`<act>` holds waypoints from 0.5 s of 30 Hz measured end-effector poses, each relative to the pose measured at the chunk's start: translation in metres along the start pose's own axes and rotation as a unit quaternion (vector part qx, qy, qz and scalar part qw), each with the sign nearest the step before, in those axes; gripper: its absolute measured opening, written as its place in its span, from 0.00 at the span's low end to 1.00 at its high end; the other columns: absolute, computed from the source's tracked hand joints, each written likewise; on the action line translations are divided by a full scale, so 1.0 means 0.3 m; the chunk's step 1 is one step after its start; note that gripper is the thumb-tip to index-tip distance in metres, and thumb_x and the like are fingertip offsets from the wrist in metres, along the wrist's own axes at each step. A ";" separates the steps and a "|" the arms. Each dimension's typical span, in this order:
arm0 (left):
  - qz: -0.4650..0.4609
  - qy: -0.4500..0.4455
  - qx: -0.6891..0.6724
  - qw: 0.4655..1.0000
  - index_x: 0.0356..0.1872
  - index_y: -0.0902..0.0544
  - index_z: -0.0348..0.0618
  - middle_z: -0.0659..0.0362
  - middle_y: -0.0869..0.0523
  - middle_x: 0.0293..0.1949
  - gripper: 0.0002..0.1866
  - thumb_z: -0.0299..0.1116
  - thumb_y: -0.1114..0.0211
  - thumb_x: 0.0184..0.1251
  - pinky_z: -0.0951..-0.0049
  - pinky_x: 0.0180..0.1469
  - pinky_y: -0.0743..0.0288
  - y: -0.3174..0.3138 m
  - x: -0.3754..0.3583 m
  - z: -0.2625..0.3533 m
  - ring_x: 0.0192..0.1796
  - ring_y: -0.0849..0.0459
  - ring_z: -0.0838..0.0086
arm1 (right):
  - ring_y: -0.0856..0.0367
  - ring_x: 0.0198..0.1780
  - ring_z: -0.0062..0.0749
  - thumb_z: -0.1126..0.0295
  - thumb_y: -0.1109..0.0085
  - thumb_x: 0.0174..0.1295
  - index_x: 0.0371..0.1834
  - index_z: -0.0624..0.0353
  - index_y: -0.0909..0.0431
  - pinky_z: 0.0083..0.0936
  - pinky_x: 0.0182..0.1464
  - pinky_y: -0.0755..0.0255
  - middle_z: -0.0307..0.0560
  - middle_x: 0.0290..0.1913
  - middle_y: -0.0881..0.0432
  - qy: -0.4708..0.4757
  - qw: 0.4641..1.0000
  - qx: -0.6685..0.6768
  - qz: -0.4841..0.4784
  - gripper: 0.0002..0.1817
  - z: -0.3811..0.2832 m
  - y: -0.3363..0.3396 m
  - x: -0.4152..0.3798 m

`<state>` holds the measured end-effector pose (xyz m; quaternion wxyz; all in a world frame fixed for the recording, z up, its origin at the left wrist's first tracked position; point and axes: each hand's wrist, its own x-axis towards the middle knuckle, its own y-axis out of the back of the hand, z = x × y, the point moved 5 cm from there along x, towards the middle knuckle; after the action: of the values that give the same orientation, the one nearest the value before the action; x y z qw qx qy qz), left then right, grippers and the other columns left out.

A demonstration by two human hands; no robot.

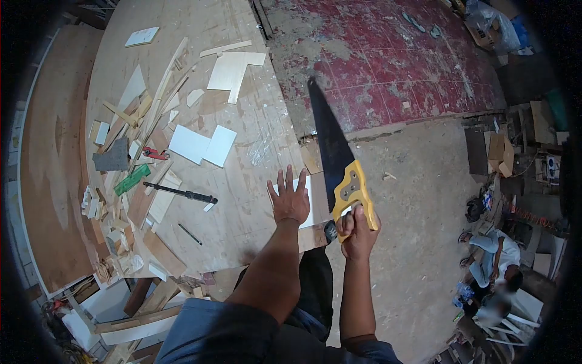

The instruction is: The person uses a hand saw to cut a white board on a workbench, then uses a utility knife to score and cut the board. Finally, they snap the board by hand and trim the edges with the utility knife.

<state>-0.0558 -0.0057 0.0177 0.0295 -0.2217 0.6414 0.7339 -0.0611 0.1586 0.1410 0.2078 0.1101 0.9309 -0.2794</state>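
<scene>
1. the left hand (pixel 291 203) lies palm down, fingers spread wide, over a smooth white board (pixel 308 221) near the edge of a pale plywood table (pixel 233 233).
2. the right hand (pixel 359 235) has its fingers curled round the yellow handle (pixel 363 189) of a handsaw (pixel 333 142). the dark, flat blade tapers to a narrow tip and points away from the person, just beside the white board — whether it touches the table edge cannot be told.
3. farther up the table are a light wooden piece (pixel 227 71) with an angular notched outline, and two flat white rectangles (pixel 189 143), one lapping the other.
4. to the left, long thin wooden strips (pixel 162 91) lie in a loose tangle with offcuts, around a rough-looking dark grey piece (pixel 111 156), a small red tool (pixel 156 153) and a green object (pixel 132 180).
5. nearer the left hand are a slim black rod-like tool (pixel 182 193) and, lower down, a thin dark stick (pixel 190 233).
6. beyond the table, worn red flooring (pixel 388 79) with pale grid lines meets dull grey concrete (pixel 406 242) — another person (pixel 504 252) is low down at the far right.
</scene>
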 end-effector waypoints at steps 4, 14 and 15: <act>0.024 -0.007 -0.005 1.000 0.83 0.49 0.68 0.56 0.54 0.84 0.35 0.48 0.51 0.78 0.35 0.79 0.71 -0.012 0.001 0.001 0.84 0.58 0.54 | 0.31 0.21 0.18 0.67 0.36 0.68 0.30 0.60 0.26 0.22 0.25 0.36 0.35 0.21 0.27 0.028 0.972 -0.235 -0.003 0.12 0.068 0.106 -0.012; -0.013 -0.010 0.016 1.000 0.82 0.47 0.69 0.54 0.56 0.84 0.36 0.48 0.49 0.75 0.34 0.79 0.73 0.011 -0.007 0.005 0.84 0.61 0.53 | 0.25 0.21 0.21 0.72 0.35 0.65 0.27 0.64 0.23 0.26 0.26 0.31 0.45 0.18 0.25 0.211 0.859 -0.452 -0.115 0.10 0.167 0.064 -0.115; -0.013 -0.010 0.017 1.000 0.82 0.47 0.69 0.54 0.56 0.84 0.36 0.48 0.49 0.75 0.34 0.79 0.73 0.009 -0.006 0.006 0.84 0.61 0.53 | 0.25 0.21 0.21 0.72 0.35 0.65 0.27 0.64 0.23 0.26 0.26 0.31 0.45 0.18 0.25 0.210 0.859 -0.452 -0.114 0.10 0.171 0.071 -0.128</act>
<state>-0.0555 -0.0040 0.0212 0.0493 -0.2222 0.6505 0.7246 -0.0034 0.1436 0.1092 0.0005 -0.0469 0.9826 0.1798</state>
